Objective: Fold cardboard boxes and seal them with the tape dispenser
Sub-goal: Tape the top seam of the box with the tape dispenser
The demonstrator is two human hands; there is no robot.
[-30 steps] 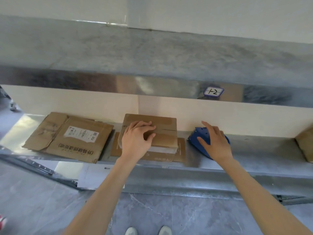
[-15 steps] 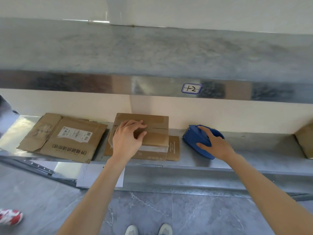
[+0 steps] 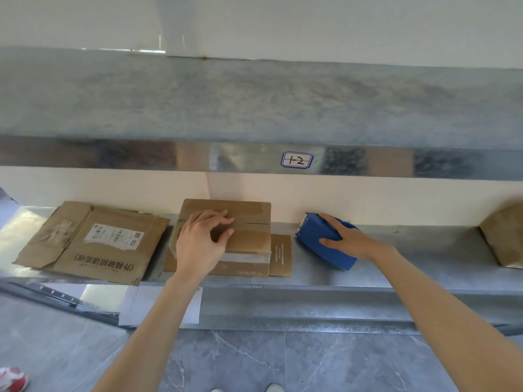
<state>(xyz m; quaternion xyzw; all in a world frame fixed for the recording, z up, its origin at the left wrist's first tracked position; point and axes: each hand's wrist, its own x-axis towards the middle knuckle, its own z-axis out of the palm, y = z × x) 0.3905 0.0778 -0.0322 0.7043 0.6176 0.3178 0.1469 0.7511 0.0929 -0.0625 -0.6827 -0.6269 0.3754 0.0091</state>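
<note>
Cardboard seems light but stiff: the left hand (image 3: 199,244) presses the box (image 3: 249,246) top at the front edge of the shelf (image 3: 410,264), while the right hand (image 3: 352,240) grasps the tape dispenser (image 3: 317,236) by its body.

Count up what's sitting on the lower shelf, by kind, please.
Assembled cardboard boxes: 2, the centre box and the right-edge box, which is partly out of frame
Flattened cardboard: 2, the labelled flat box on the left and the flat piece under the centre box
Blue tape dispenser: 1
Total: 5
</note>
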